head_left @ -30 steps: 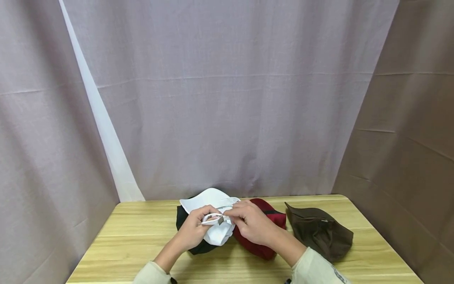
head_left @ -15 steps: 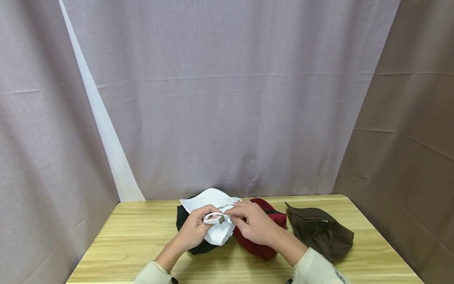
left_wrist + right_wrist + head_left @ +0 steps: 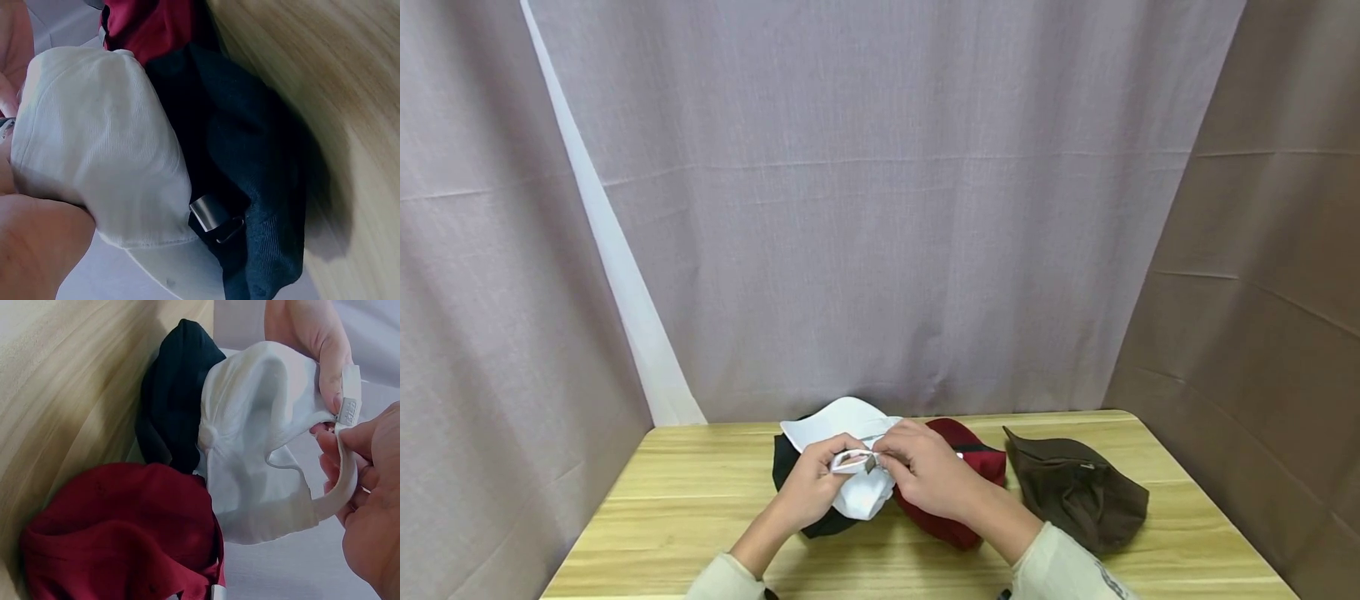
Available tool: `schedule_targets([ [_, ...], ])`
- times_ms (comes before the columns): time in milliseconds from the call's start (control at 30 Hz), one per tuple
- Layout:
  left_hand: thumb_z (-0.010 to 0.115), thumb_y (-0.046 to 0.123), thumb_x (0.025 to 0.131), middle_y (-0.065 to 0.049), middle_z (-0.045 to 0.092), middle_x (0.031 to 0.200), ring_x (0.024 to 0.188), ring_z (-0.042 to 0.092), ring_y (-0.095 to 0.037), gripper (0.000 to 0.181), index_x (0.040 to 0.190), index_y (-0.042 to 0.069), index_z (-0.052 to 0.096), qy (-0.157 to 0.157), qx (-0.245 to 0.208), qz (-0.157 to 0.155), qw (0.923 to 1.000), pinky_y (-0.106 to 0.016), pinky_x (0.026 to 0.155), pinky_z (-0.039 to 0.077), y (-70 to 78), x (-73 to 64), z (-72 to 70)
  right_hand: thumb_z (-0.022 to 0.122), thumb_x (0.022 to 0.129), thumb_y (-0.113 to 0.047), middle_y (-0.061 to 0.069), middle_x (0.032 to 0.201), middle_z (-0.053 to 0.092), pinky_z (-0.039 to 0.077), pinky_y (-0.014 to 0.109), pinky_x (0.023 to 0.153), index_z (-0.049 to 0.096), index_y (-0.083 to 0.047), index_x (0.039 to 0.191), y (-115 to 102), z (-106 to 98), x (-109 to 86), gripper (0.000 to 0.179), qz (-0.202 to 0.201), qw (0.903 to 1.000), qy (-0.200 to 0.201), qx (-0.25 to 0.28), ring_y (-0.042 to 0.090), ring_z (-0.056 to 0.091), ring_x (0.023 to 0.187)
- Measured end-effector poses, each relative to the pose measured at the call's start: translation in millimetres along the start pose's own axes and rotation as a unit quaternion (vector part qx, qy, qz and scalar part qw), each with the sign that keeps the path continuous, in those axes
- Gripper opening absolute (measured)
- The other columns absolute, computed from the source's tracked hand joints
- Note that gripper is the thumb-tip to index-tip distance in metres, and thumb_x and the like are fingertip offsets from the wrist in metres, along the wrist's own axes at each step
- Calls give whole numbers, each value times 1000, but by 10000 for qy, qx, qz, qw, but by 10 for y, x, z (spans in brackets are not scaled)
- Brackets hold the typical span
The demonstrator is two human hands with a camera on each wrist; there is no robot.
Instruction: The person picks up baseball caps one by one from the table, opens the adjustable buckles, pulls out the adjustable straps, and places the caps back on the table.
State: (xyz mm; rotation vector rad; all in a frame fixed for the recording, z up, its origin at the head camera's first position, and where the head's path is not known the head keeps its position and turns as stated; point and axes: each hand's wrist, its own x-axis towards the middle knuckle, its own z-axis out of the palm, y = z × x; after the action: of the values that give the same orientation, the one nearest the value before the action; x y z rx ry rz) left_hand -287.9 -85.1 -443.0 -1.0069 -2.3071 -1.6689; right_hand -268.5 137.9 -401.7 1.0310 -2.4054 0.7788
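Observation:
A white baseball cap [image 3: 861,498] is held between both hands, its brim toward the curtain. My left hand [image 3: 808,483] grips the cap's back edge beside the strap. With thumb and fingers, my right hand [image 3: 932,471] pinches the white back strap [image 3: 342,487]. In the right wrist view, the strap loops out through a metal buckle [image 3: 349,410], with the left thumb next to it. Behind and below the white cap lies a black cap [image 3: 250,137], whose own metal buckle [image 3: 211,212] shows in the left wrist view.
A dark red cap [image 3: 951,529] with a black band lies just under my right forearm. Farther right rests a dark brown cap [image 3: 1078,496]. All are on a wooden table [image 3: 677,500], with grey curtains [image 3: 880,250] behind it and at the sides.
My right hand has shifted slightly left and its fingers have curled a little closer at the strap. The left hand and the caps look nearly still.

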Motion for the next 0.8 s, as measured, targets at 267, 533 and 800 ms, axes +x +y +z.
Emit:
schedule_targets([
  [267,66,-2,97,-14,78,104,91,62,-2,16,106,8,75,7,-29,30,10000,-21,81,51,-17,-5,-30,70,97,-3,-6,98,79,55,27,84,81,-13,103,12,25,7,16,-405,9987,305,-64,9,66,97],
  [533,66,1,99,-14,78,103,88,61,-2,14,105,9,75,-72,-19,99,9999,-21,77,50,-41,-14,-50,67,95,0,-3,98,80,55,32,88,83,-12,109,15,-5,-15,25,-368,9992,86,-126,13,66,100],
  [800,65,9,103,-12,78,103,90,61,-2,9,105,10,75,-154,59,76,9998,-21,78,50,-42,-18,-51,68,92,1,-4,99,80,53,34,90,84,-16,111,34,-23,-56,30,-301,9991,60,-292,13,65,100],
])
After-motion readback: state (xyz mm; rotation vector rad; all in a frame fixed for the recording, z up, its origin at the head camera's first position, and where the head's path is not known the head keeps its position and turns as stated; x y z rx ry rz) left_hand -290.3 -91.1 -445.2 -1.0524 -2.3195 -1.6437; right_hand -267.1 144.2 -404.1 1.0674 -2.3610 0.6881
